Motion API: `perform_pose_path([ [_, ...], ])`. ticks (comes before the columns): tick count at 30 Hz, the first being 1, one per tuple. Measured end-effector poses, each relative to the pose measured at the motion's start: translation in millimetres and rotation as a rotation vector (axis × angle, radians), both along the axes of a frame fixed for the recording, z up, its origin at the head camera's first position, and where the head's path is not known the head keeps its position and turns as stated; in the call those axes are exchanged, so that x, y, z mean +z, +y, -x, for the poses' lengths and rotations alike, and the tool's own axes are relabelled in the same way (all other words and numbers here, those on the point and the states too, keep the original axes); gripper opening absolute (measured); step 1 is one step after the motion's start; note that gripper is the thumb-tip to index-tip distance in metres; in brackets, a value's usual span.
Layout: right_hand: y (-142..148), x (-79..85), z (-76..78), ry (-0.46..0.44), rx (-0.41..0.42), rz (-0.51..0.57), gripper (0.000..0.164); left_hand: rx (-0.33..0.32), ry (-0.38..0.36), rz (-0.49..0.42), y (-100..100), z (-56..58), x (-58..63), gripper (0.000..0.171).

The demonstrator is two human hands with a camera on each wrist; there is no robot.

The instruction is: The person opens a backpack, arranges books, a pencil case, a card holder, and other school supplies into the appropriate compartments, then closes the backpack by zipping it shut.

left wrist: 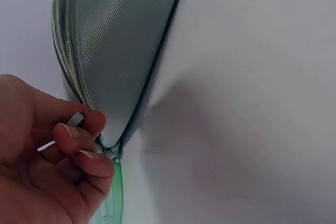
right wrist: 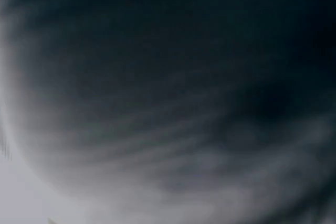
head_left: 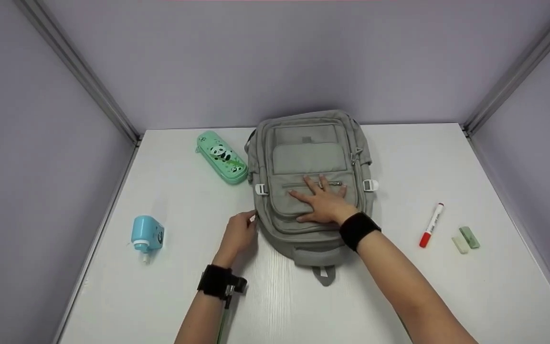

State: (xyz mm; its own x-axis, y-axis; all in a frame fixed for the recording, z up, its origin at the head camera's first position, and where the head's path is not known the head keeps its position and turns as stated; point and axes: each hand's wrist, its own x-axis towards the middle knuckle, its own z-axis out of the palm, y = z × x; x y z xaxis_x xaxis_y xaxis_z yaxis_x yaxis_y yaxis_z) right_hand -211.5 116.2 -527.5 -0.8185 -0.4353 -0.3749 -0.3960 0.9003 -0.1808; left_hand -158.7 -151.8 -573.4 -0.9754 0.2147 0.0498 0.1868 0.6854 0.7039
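Observation:
A grey backpack [head_left: 309, 157] lies on the white table with its front face up and its top handle towards me. My left hand [head_left: 239, 232] is at the bag's left edge. In the left wrist view, the fingers of that left hand [left wrist: 58, 156] pinch a small grey zipper pull [left wrist: 76, 119] beside the zipper track [left wrist: 79, 80]. With fingers spread, my right hand [head_left: 323, 203] presses on the front pocket, below its short horizontal zipper. The right wrist view is dark and blurred, too close to make out details.
A green panda pencil case [head_left: 222, 157] lies against the backpack's upper left side. Farther left is a light blue bottle [head_left: 147, 232]. On the right are a red-capped white marker [head_left: 431, 225] and two small green blocks, one pale [head_left: 460, 244], one darker [head_left: 469, 237]. Walls [head_left: 299, 62] enclose the table.

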Motion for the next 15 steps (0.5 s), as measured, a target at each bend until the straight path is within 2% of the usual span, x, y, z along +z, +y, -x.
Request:
perform_pose_path([
  [6,-0.6,-0.5,0.4,-0.001,0.007,-0.006,0.083,-0.056,0.024,0.048,-3.2,-16.4,9.0,0.031],
  [15,-0.2,-4.4,-0.1,-0.009,0.001,0.013,0.082,-0.137,-0.003,0.062,-6.4,-37.3,23.7,0.029],
])
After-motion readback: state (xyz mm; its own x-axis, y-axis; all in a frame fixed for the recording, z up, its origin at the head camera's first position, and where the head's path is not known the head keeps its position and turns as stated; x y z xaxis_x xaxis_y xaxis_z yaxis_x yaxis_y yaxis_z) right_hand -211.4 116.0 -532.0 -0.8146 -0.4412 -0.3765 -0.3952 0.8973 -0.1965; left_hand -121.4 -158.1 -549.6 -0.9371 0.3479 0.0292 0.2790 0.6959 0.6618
